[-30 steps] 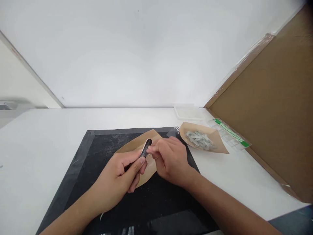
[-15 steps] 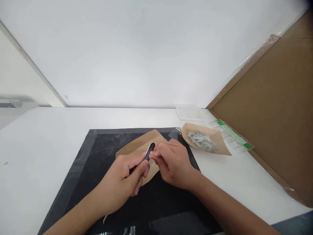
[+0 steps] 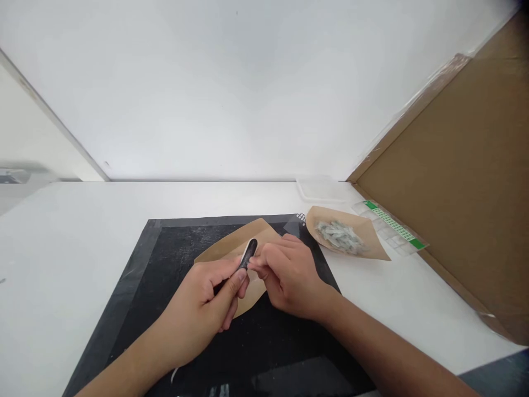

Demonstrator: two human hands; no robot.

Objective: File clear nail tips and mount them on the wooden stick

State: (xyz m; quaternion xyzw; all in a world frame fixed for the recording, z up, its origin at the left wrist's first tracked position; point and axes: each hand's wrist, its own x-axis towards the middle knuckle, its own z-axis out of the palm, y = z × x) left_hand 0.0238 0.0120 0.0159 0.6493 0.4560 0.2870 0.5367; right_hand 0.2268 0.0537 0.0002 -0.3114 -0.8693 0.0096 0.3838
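Technician: State the condition of both hands.

Operator: On my head-camera feed, the left hand is closed around a black rod, thumb laid along the top and fingers wrapped beneath. The rod has a rounded tip and a white edge. The right hand is curled, its thumb and index fingertips brought together at the rod's right side. I cannot tell whether they pinch the rod itself or some small piece against it.

Technician: Specify the rod's location.

Operator: It extends from the left fist at a slant, rounded tip away from the wearer, above a brown paper tray. I see that tray lying on a black mat, partly hidden by both hands. A thin white strand shows beside the left forearm.

Technician: List the outlying items.

Operator: At the mat's far right corner, a second paper tray holds a heap of pale translucent strips. Behind it I register a shallow translucent plastic tray. Farther right, a clear compartmented case with a green-and-white label lies beside a cardboard panel. A white table supports these items; a white wall stands behind.
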